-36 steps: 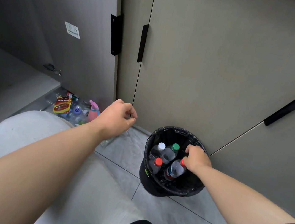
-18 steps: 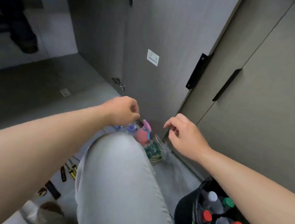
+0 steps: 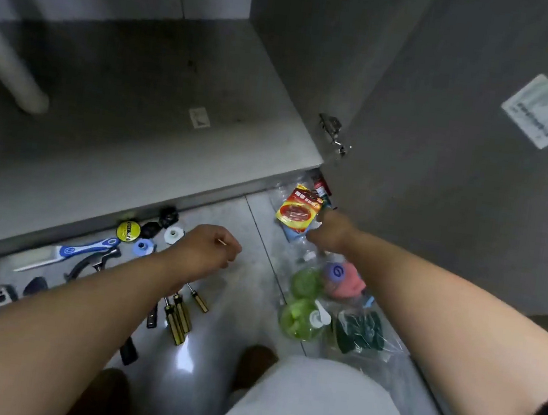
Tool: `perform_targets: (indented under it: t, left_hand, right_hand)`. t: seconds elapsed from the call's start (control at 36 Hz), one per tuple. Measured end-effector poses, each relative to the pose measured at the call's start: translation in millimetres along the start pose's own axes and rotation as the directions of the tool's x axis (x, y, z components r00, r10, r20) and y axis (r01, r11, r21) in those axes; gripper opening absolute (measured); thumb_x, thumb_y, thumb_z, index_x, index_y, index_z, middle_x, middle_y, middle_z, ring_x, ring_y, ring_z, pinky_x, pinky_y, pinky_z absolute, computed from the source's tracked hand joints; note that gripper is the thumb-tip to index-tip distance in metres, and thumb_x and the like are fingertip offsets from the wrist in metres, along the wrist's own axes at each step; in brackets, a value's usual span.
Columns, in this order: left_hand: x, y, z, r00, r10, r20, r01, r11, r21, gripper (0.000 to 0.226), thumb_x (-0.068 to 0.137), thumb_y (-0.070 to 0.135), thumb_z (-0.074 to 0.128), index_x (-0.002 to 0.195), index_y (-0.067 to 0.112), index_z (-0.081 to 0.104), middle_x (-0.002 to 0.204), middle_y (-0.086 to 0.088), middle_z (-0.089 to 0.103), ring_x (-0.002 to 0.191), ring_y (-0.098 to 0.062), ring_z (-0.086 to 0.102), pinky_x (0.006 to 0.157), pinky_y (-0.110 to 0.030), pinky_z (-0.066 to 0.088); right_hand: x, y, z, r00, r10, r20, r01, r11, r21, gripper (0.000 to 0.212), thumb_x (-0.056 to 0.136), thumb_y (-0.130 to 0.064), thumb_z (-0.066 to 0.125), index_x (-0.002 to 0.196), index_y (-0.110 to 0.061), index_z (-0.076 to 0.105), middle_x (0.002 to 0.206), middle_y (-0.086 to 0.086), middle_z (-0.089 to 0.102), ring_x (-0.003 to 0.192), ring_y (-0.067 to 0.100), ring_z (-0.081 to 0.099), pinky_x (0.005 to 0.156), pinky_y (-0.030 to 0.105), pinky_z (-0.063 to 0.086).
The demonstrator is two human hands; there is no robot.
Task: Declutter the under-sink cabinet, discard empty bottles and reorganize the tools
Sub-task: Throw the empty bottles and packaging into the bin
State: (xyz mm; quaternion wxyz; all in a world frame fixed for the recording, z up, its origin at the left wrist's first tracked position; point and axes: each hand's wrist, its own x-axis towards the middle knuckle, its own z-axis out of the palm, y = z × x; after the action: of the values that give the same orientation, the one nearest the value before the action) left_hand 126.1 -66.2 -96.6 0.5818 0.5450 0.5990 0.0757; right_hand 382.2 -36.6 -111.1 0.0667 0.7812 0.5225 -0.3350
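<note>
Floor tiles (image 3: pixel 233 326): screwdrivers (image 3: pixel 178 319) lie parallel, shafts toward the cabinet (image 3: pixel 133 162).

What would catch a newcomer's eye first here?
The bright heap on the floor at right: a red-and-yellow packet, green bottles and a pink bottle, with the right hand among them by the cabinet door. To its left lie screwdrivers and a yellow tape roll, near the left hand, which seems to pinch a thin stick.
</note>
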Motion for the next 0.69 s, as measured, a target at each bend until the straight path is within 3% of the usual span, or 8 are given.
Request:
perform_targets:
  t: [0.11,0.17,0.22,0.33,0.44,0.56,0.64,0.69]
  left_hand:
    - [25,-19,2,0.996,-0.082,-0.02,0.077,0.98,-0.185,0.016,0.098,0.011,0.061,0.109,0.008,0.073,0.105,-0.009,0.074,0.086,-0.016,0.068,0.052,-0.008,0.047]
    - [37,-27,2,0.993,-0.118,-0.015,0.111,0.963,-0.244,0.019,0.099,0.01,0.059,0.111,0.007,0.073,0.106,-0.01,0.074,0.083,-0.015,0.067,0.054,-0.009,0.049]
    - [47,-36,3,0.989,-0.147,-0.006,0.14,0.951,-0.277,0.019,0.1,0.012,0.058,0.111,0.009,0.073,0.106,-0.008,0.074,0.082,-0.013,0.068,0.06,-0.014,0.05]
    - [61,-51,4,0.983,-0.181,0.028,0.18,0.931,-0.319,0.019,0.102,0.017,0.056,0.11,0.014,0.073,0.106,-0.005,0.075,0.085,-0.014,0.069,0.073,-0.025,0.05]
    - [69,-54,7,0.978,-0.203,0.049,0.208,0.917,-0.342,0.019,0.102,0.016,0.055,0.11,0.015,0.072,0.106,-0.006,0.075,0.086,-0.015,0.069,0.073,-0.027,0.05]
    - [74,-52,9,0.979,-0.2,0.037,0.2,0.913,-0.356,0.017,0.101,0.019,0.057,0.105,0.019,0.073,0.105,-0.004,0.076,0.085,-0.013,0.07,0.079,-0.03,0.05]
    - [77,-44,11,0.977,-0.214,0.013,0.199,0.885,-0.421,0.014,0.1,0.023,0.059,0.107,0.018,0.071,0.111,-0.009,0.074,0.093,-0.018,0.071,0.08,-0.03,0.053]
    - [77,-37,11,0.979,-0.202,0.04,0.195,0.846,-0.497,0.024,0.098,0.038,0.064,0.112,0.019,0.069,0.114,-0.009,0.074,0.101,-0.02,0.072,0.089,-0.034,0.056]
  right_hand:
    - [62,-12,24,0.99,0.138,0.027,-0.138,0.99,-0.01,0.078,0.091,-0.042,0.068,0.15,-0.002,0.035,0.146,0.017,0.05,0.133,0.032,0.051,0.108,0.037,0.044]
    - [84,-18,35,0.98,0.194,0.036,-0.193,0.98,-0.037,0.09,0.095,-0.056,0.056,0.157,-0.002,0.018,0.159,0.021,0.031,0.144,0.035,0.036,0.117,0.043,0.034]
    - [103,-24,46,0.973,0.232,0.0,-0.232,0.972,-0.036,0.092,0.098,-0.056,0.05,0.157,-0.002,0.007,0.16,0.024,0.022,0.145,0.038,0.03,0.119,0.045,0.031]
    - [115,-34,75,0.922,0.376,-0.096,-0.362,0.922,0.141,0.126,0.078,-0.055,0.078,0.158,-0.015,-0.011,0.153,0.027,0.028,0.138,0.042,0.04,0.111,0.048,0.039]
    - [110,-34,103,0.933,0.303,-0.196,-0.273,0.948,0.167,0.114,0.082,-0.05,0.076,0.157,-0.029,-0.007,0.137,0.025,0.045,0.123,0.043,0.053,0.101,0.05,0.044]
    - [99,-40,114,0.922,0.246,-0.297,-0.224,0.969,0.106,0.086,0.087,-0.056,0.064,0.15,-0.028,0.014,0.133,0.021,0.049,0.122,0.041,0.05,0.096,0.05,0.043]
    - [76,-48,117,0.913,0.171,-0.371,-0.142,0.984,0.103,0.086,0.085,-0.056,0.065,0.15,-0.027,0.016,0.133,0.019,0.047,0.123,0.04,0.049,0.098,0.052,0.042]
    - [55,-52,120,0.927,0.059,-0.371,0.0,0.988,0.157,0.086,0.083,-0.052,0.068,0.149,-0.028,0.019,0.126,0.017,0.049,0.116,0.04,0.053,0.095,0.051,0.048]
